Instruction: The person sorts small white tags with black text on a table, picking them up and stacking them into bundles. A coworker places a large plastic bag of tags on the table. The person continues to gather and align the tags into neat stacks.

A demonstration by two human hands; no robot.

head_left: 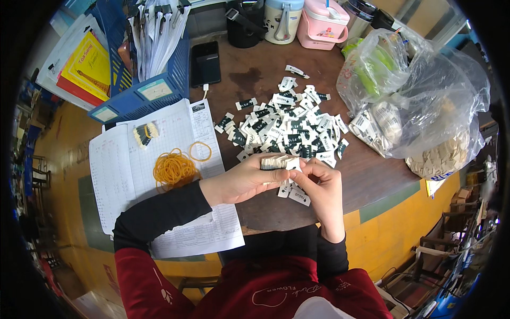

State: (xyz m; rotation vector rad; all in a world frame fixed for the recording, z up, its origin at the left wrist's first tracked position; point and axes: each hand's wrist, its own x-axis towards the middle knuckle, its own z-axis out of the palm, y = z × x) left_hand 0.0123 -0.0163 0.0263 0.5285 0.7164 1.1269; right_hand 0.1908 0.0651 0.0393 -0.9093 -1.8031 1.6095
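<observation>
My left hand (249, 179) is closed round a stack of small black-and-white fabric labels (273, 162), held level above the table's near edge. At the right end of that stack, my right hand (321, 187) pinches a white label (292, 164) between thumb and fingers. Just beyond both hands spreads a loose pile of the same labels (287, 127), some white side up and some black. A few more labels (298, 195) lie under my hands. To the left, a bundle of labels (146, 134) rests on an open notebook (111, 175).
Yellow rubber bands (174, 169) lie on the notebook beside printed sheets (202, 234). A blue file rack (149, 93) and a phone (205, 64) with a cable stand beyond. Clear plastic bags (441, 101) fill the right side. A pink container (322, 24) and cups line the back.
</observation>
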